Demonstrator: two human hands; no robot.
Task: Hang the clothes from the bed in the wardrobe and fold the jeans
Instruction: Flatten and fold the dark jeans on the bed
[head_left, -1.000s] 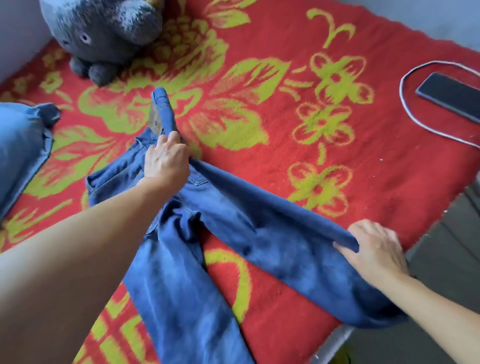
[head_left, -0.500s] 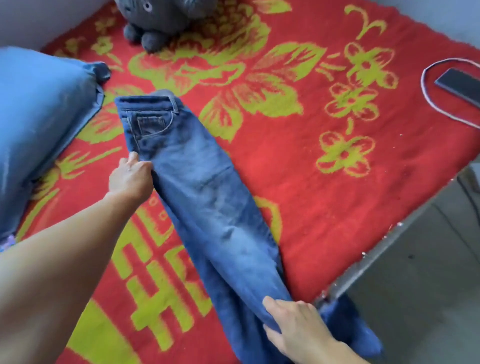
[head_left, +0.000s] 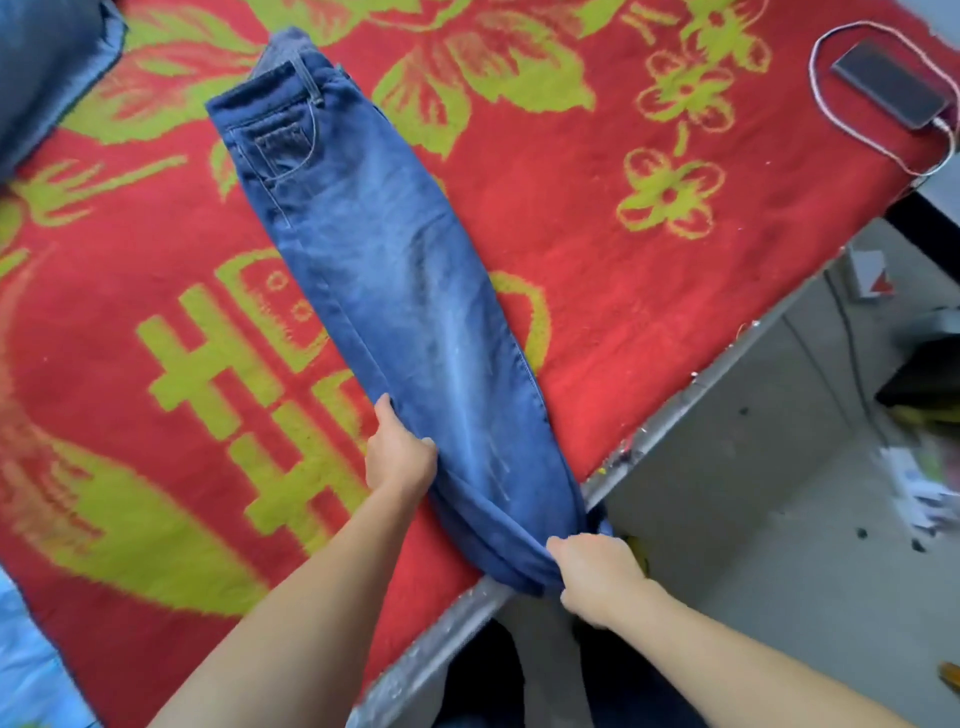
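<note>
Blue jeans (head_left: 395, 270) lie folded lengthwise, one leg on the other, diagonally on the red and yellow-green bedspread (head_left: 597, 249). The waistband and a back pocket point to the far left. My left hand (head_left: 397, 457) grips the left edge of the legs near the lower end. My right hand (head_left: 597, 574) clutches the bunched hems right at the bed's near edge.
A blue pillow (head_left: 47, 67) sits at the far left corner. A dark phone (head_left: 891, 85) with a white cable (head_left: 935, 156) lies at the far right of the bed. Grey floor (head_left: 753, 493) with scattered items is to the right of the metal bed edge (head_left: 675, 410).
The jeans went from spread open to folded leg over leg. My left hand slid from near the hip down to the lower legs. My right hand now clutches the hems.
</note>
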